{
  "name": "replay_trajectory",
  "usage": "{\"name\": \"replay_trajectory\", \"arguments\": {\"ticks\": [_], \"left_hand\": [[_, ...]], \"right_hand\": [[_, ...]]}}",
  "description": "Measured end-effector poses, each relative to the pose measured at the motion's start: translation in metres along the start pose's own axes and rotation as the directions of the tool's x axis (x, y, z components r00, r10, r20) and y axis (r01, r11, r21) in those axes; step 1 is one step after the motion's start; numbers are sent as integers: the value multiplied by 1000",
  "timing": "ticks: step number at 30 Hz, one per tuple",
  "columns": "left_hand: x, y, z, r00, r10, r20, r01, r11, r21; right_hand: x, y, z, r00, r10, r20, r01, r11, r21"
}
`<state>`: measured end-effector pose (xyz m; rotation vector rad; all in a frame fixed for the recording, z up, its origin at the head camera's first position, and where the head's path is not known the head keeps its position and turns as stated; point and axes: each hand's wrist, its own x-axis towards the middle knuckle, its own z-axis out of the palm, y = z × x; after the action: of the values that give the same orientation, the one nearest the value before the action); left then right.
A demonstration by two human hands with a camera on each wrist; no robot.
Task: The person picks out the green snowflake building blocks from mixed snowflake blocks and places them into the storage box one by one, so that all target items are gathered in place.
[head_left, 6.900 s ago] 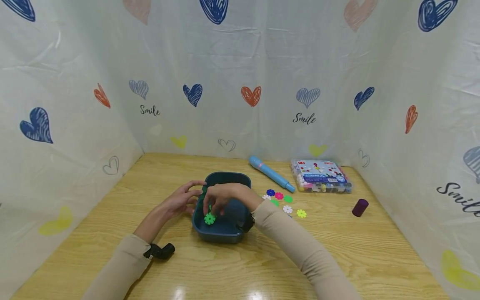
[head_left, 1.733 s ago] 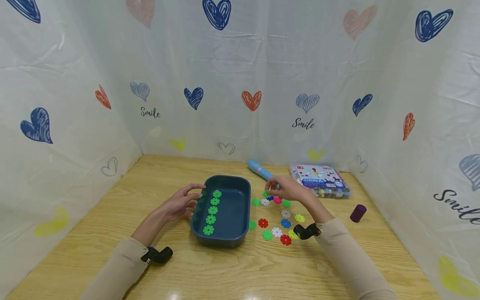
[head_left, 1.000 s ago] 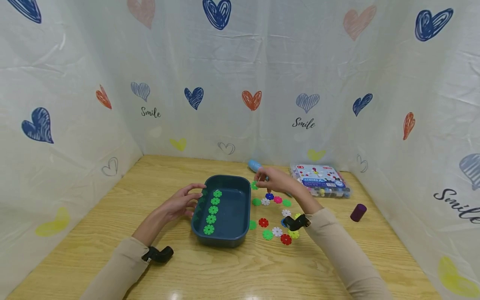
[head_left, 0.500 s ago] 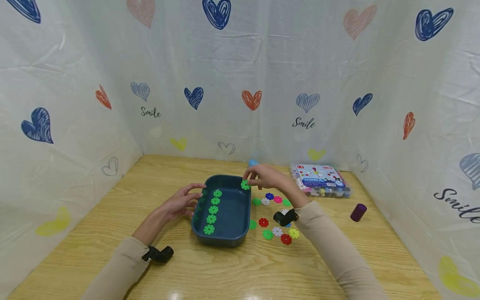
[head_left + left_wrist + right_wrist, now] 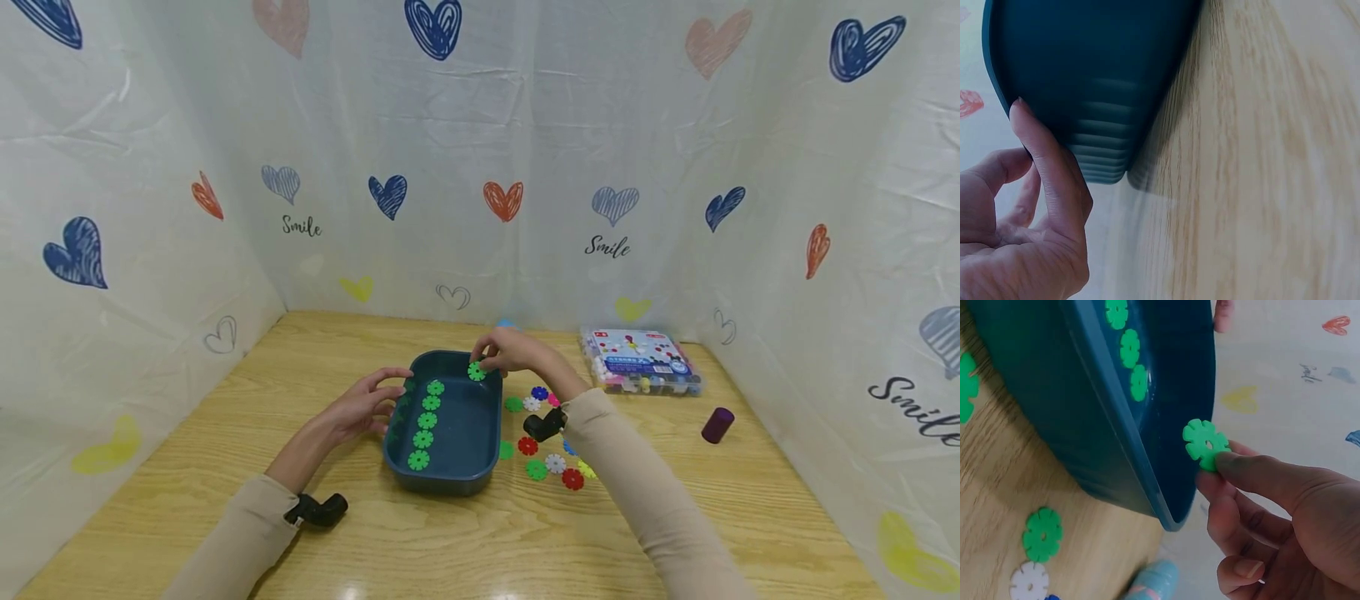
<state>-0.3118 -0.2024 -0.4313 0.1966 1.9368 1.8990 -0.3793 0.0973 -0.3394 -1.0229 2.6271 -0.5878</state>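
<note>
A dark teal tray (image 5: 487,433) sits mid-table with a row of several green snowflake discs (image 5: 424,421) inside. My right hand (image 5: 504,353) pinches one more green disc (image 5: 476,372) over the tray's far right corner; the right wrist view shows that disc (image 5: 1205,443) between thumb and finger, just above the tray rim (image 5: 1129,456). My left hand (image 5: 367,402) rests against the tray's left wall, its fingers (image 5: 1047,169) pressed straight along the tray's outer side (image 5: 1104,81). Loose discs in red, white, blue, pink and green (image 5: 551,462) lie on the table right of the tray.
A clear box of coloured beads (image 5: 641,360) stands at the back right, a purple cylinder (image 5: 717,425) to its right. A light blue pen tip (image 5: 506,323) peeks out behind my right hand. White cloth walls with hearts enclose the wooden table (image 5: 187,467).
My right hand picked a green disc from the loose pile and carried it leftward to above the tray's far right corner. The left hand has stayed on the tray.
</note>
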Motion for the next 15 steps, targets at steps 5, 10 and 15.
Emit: {"name": "replay_trajectory", "arguments": {"ticks": [5,10,15], "left_hand": [[0,1,1,1000,-1,0,1,1000,-5],[0,1,1,1000,-12,-3,12,1000,-16],[0,0,1,1000,-16,-8,16,1000,-20]], "right_hand": [[10,-3,4,998,69,11,-69,997,26],[18,-4,8,995,95,23,-96,995,25],[26,-7,13,996,87,31,-85,995,-44]]}}
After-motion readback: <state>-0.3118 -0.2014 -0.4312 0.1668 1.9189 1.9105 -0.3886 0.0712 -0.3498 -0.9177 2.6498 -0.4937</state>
